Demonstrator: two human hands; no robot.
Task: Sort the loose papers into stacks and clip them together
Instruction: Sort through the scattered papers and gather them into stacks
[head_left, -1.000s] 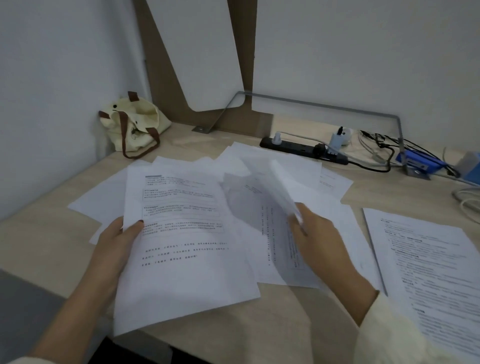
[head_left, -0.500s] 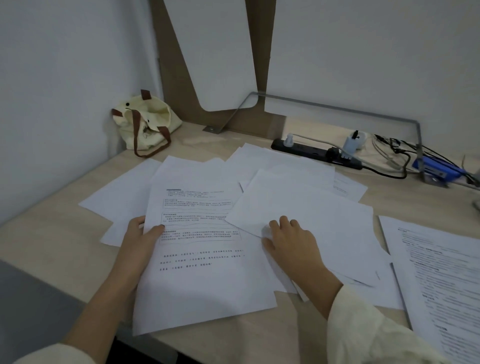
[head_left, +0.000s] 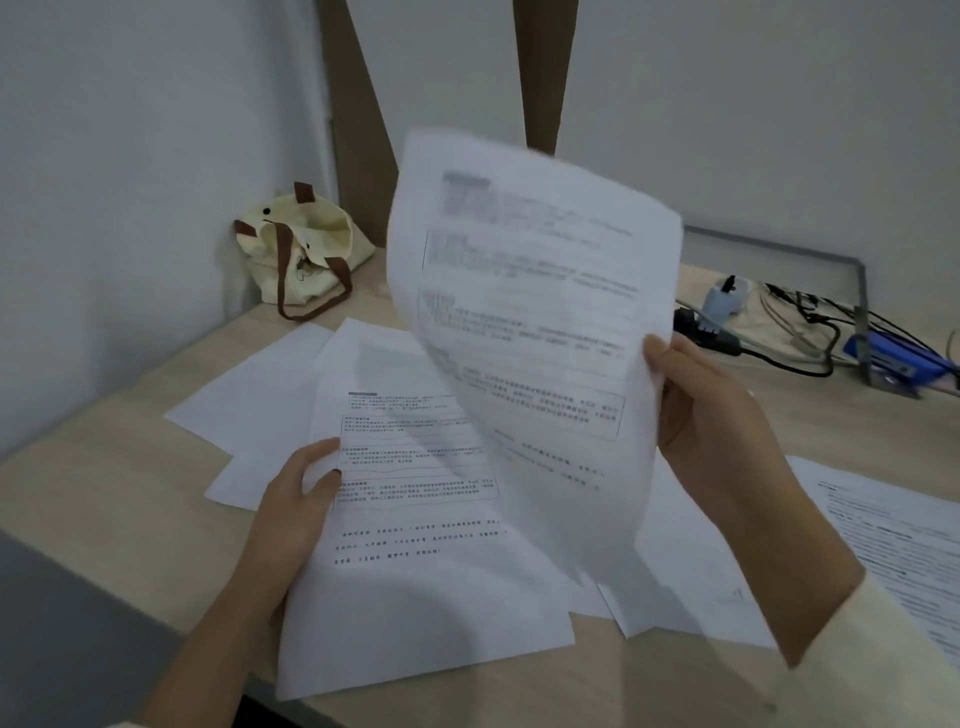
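head view: sorting underway, right hand (head_left: 717, 415) pinching a raised sheet (head_left: 530, 312) mid-frame, left hand (head_left: 296, 499) gripping a printed page (head_left: 415, 571) on the table (head_left: 104, 493); next, match it to a stack

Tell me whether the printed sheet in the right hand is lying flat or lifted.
Lifted. The right hand grips the printed white sheet by its right edge, holding it up, curved, above the papers on the wooden desk.

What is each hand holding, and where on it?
Right hand: raised sheet, by its right edge. Left hand: printed sheet on the desk, by its left edge.
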